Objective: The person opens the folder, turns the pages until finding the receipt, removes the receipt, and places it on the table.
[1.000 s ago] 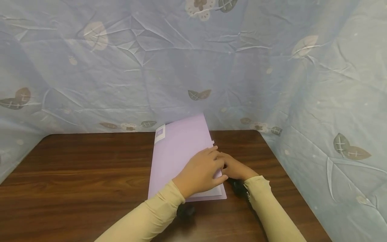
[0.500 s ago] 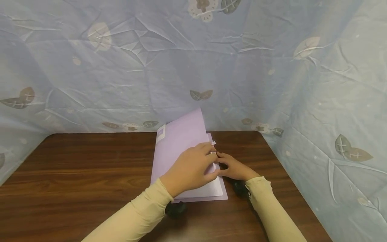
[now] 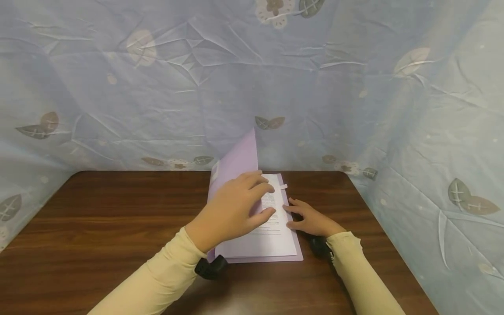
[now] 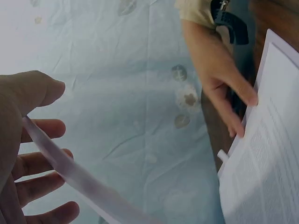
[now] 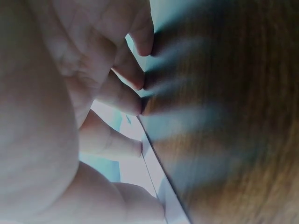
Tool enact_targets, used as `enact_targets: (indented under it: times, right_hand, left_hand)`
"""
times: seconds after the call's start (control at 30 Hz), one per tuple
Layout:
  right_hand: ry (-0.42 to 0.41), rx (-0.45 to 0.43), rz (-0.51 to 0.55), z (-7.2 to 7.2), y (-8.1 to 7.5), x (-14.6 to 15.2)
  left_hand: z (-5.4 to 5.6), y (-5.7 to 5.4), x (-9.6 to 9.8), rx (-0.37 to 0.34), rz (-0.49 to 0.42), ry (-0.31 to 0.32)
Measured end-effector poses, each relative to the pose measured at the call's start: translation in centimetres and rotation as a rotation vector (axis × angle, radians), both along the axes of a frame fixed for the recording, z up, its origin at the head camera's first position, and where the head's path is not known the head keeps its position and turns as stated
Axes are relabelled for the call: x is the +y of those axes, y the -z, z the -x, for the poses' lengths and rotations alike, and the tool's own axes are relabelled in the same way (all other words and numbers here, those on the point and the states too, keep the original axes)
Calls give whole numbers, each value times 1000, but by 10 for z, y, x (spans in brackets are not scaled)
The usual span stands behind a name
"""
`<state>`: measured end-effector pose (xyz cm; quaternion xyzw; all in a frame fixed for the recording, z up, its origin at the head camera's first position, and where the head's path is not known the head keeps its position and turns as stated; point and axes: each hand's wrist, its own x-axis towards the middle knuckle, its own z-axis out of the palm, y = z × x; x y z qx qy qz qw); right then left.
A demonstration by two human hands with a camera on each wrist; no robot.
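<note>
A light purple folder [image 3: 241, 158] lies on the table with its front cover raised and leaning left. Printed white sheets [image 3: 271, 243] show inside it. My left hand [image 3: 232, 205] is at the cover's right edge, fingers spread and relaxed. In the left wrist view the cover [image 4: 79, 175] runs between thumb and fingers, lying against the palm without a pinch. My right hand [image 3: 315, 219] is at the folder's right edge, thumb and index fingertips touching it. The right wrist view shows that edge [image 5: 163, 186] under the loosely bent fingers of the right hand [image 5: 103, 93].
A small white tab [image 3: 284, 187] sticks out from the folder's right side. Black wrist devices show beneath the left wrist [image 3: 211, 267] and right wrist [image 3: 320, 246]. The brown wooden table [image 3: 118, 218] meets a patterned cloth [image 3: 220, 96] at the back and right.
My left hand has moved left, swinging the cover up and uncovering the printed sheets. My right hand has parted from the left and stays at the folder's right edge.
</note>
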<state>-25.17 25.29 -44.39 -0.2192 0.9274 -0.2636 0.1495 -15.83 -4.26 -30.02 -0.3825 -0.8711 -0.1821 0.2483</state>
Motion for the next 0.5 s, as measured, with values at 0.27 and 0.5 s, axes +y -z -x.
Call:
enact_targets:
  times: [0.27, 0.5]
  right_hand:
    - [17, -6, -19, -2, -1, -2]
    - [10, -18, -15, -1, -2, -1]
  left_hand:
    - [-2, -5, -36, 48, -11, -30]
    - [-6, -7, -60, 101, -61, -26]
